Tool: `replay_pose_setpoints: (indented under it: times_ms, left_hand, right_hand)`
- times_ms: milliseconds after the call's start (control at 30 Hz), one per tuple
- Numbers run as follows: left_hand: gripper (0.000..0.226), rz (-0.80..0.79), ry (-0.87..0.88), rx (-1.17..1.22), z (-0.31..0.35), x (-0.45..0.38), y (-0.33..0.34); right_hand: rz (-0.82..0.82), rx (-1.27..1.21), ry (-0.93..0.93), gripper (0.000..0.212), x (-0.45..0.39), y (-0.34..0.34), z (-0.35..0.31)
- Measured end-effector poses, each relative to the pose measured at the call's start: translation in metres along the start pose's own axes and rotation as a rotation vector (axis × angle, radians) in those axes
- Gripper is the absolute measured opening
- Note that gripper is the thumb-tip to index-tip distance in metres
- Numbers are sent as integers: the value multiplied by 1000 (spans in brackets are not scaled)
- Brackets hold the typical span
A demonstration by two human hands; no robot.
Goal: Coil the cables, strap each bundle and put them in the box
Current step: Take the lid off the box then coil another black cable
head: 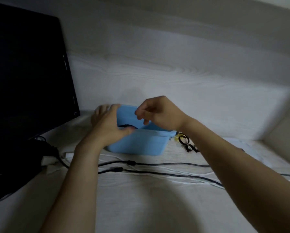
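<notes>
A light blue plastic box (140,143) stands on the white table, a little beyond the middle. My left hand (107,125) grips its left rim, thumb on the near edge. A dark coiled cable (127,126) shows inside the box, partly hidden by that hand. My right hand (157,113) hovers over the box's opening with fingers loosely curled down and nothing visible in them. Two long black cables (157,172) lie loose across the table in front of the box. Small black strap loops (184,140) lie right of the box.
A dark monitor (26,78) stands at the left, with its black base and a white plug (48,161) beneath it. A white wall runs behind the table, which is wood-grained white (140,207).
</notes>
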State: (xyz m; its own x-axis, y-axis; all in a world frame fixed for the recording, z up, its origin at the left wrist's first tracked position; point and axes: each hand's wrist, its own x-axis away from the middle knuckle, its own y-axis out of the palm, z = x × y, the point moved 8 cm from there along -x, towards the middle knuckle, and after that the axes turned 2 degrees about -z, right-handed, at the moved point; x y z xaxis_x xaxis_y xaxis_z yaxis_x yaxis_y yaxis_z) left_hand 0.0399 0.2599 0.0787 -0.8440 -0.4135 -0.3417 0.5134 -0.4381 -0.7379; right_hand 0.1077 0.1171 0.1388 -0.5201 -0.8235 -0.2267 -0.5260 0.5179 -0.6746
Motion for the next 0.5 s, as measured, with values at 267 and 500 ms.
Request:
replay_pose_setpoints:
  times_ms: [267, 500]
  left_hand:
    - [14, -158, 339, 162, 100, 43, 66]
    - [40, -189, 211, -384, 43, 99, 129]
  right_hand:
    - [-149, 393, 265, 13, 123, 16, 107]
    - [202, 560, 301, 43, 164, 32, 177]
